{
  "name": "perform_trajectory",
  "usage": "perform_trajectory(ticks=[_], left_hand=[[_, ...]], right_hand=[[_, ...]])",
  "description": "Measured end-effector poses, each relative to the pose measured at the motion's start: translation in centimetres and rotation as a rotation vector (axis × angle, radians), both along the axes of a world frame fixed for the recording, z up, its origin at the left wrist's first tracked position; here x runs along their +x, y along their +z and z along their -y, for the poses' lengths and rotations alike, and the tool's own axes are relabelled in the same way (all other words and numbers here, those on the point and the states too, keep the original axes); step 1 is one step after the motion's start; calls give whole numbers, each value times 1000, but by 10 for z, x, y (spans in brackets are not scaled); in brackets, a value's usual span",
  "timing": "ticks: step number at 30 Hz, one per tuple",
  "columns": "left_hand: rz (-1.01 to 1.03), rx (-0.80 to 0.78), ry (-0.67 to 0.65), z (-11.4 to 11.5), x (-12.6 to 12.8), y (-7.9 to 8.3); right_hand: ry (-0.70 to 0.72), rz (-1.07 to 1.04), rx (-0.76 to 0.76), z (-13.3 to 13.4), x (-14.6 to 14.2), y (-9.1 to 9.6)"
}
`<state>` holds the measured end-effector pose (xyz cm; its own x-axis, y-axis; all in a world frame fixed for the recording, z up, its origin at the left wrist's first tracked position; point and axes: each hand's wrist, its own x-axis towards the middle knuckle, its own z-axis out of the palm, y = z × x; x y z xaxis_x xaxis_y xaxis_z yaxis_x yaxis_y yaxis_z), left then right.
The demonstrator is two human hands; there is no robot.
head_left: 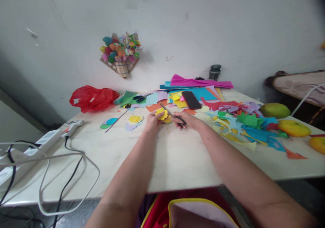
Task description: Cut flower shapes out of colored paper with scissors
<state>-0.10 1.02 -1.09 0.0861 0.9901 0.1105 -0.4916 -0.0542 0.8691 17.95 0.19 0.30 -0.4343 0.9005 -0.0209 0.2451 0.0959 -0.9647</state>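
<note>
My left hand point(153, 120) is closed on a yellow paper flower point(161, 114) with a scalloped edge, held just over the table. In my right hand point(189, 119) is a pair of scissors point(180, 120) with dark handles, its blades reaching up and left against the flower's edge. Tiny yellow snippets lie on the tabletop below. To the left of my left hand rests a small stack of cut yellow flowers point(135, 119), with pale lilac paper shapes point(132, 126) beside it.
Colourful paper scraps point(243, 123) heap on the right, near several mangoes point(275, 110). A phone point(191, 100) lies on coloured sheets behind my hands. Second scissors point(139, 97) and a red plastic bag point(92, 98) sit back left; a power strip point(48, 138) with cables runs along the left.
</note>
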Motion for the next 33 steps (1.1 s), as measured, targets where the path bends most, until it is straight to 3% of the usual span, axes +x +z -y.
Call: perform_trajectory(ticks=[33], left_hand=[[38, -32, 6, 2, 0, 2]], right_hand=[[-19, -67, -50, 2, 0, 0]])
